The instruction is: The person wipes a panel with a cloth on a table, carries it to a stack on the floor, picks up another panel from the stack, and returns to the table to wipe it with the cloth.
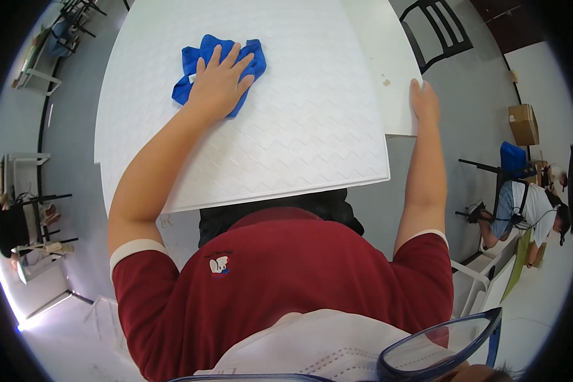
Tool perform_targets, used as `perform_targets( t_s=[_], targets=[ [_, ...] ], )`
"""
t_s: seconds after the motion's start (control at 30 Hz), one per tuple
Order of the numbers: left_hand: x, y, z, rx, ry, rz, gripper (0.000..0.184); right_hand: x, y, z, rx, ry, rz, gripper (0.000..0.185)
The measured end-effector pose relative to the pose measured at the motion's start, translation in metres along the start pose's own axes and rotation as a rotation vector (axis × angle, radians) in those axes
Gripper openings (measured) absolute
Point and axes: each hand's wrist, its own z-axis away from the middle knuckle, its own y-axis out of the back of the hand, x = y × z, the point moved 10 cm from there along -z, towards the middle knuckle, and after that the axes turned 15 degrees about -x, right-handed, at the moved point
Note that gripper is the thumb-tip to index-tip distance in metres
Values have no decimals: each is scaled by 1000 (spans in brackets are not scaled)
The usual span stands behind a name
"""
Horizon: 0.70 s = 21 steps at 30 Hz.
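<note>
My left hand (219, 83) lies flat with spread fingers on a crumpled blue cloth (254, 54). The cloth rests on a white panel (286, 134) with a raised woven pattern, and a small white tag shows by its left side. At the right edge of the white table (398, 105), my right hand (425, 102) has its thumb on top, closed round the edge, with the other fingers mostly hidden. Small brownish spots mark the smooth tabletop near that hand.
A black slatted chair (436, 28) stands beyond the table's right side. Further right are a cardboard box (523, 125) and a seated person (535, 210). Another person (13, 229) sits at the far left. Dark-framed glasses (442, 347) show at the bottom.
</note>
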Motion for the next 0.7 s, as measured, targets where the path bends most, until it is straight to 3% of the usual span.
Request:
perform_targets(
  t_s=[0.2, 0.4, 0.7],
  targets=[
    [29, 2, -23, 67, -151, 133, 45, 0, 1, 0, -29, -5, 7, 56],
    [82, 3, -36, -21, -105, -13, 50, 1, 1, 2, -1, -1, -28, 55],
    [89, -4, -44, -77, -149, -77, 50, 0, 2, 6, 6, -17, -33, 54]
  ],
)
